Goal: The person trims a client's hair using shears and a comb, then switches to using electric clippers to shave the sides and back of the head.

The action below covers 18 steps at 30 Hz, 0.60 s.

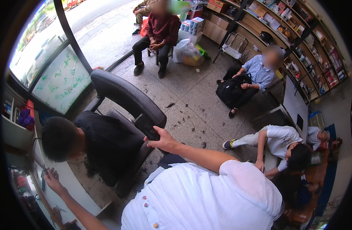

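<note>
My right hand (159, 138) is closed around a black hair clipper (146, 126) with a pale metal edge, held in front of the curved back of a black barber chair (127, 93). A seated person (107, 146) in a black cape leans with a dark-haired head bent towards the counter (78, 178). Over that counter's far left side, my left hand (53, 179) has its fingers bent near a thin dark item and a green-edged object (43, 179). Whether it grips either cannot be told.
Cut hair lies on the tiled floor (190, 115). A person in dark red (164, 28) sits near the doorway, another with a black bag (233, 89) sits at the right. Behind me at the right sits a person in a white shirt (282, 138). Shelves (279, 31) line the wall.
</note>
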Each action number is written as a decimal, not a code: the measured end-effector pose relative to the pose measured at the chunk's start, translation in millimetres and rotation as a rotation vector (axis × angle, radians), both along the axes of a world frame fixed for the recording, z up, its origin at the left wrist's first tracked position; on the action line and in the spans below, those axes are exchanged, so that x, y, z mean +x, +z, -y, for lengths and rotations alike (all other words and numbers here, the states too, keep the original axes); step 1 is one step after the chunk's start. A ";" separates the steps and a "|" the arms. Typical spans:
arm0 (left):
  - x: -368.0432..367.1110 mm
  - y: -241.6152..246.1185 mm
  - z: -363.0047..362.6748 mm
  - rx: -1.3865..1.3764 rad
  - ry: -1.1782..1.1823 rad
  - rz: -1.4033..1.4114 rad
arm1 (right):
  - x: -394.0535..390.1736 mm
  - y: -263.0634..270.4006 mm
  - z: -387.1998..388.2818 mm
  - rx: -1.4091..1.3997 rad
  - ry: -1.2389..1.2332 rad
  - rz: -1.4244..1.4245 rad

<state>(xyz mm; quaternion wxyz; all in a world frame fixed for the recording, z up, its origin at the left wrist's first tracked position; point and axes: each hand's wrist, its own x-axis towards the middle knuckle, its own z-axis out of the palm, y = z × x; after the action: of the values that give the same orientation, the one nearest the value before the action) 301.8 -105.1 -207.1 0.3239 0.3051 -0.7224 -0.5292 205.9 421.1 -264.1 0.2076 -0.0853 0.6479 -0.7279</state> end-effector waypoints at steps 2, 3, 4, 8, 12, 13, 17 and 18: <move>-11.5 -5.9 0.6 -0.006 0.015 -0.120 | 9.2 2.6 -2.1 -0.006 -0.016 0.012; -21.7 -4.2 -1.1 -0.038 0.004 -0.161 | 10.1 4.6 0.7 -0.028 -0.016 0.012; -25.1 -1.0 2.3 -0.167 0.017 -0.128 | 10.2 2.3 6.3 -0.050 -0.015 0.018; -64.0 12.7 -30.1 -0.531 0.008 -0.059 | -6.0 7.3 6.1 -0.006 -0.080 -0.007; -62.6 37.0 -62.4 -0.517 0.020 -0.024 | -27.1 6.1 17.4 -0.075 -0.084 -0.018; -59.6 39.0 -64.3 -0.528 0.029 -0.035 | -30.1 4.0 20.6 -0.105 -0.084 -0.010; -64.2 33.0 -75.1 -0.524 0.047 -0.040 | -34.6 3.0 24.7 -0.126 -0.063 0.065; -69.0 31.2 -74.9 -0.528 0.024 -0.068 | -36.6 -0.4 22.0 -0.076 -0.051 0.029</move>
<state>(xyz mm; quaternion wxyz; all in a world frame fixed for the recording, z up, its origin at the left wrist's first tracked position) 232.8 -30.2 -175.8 0.4228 0.2006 -0.8204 -0.3284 169.3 399.1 -264.5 0.1949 -0.0659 0.6186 -0.7583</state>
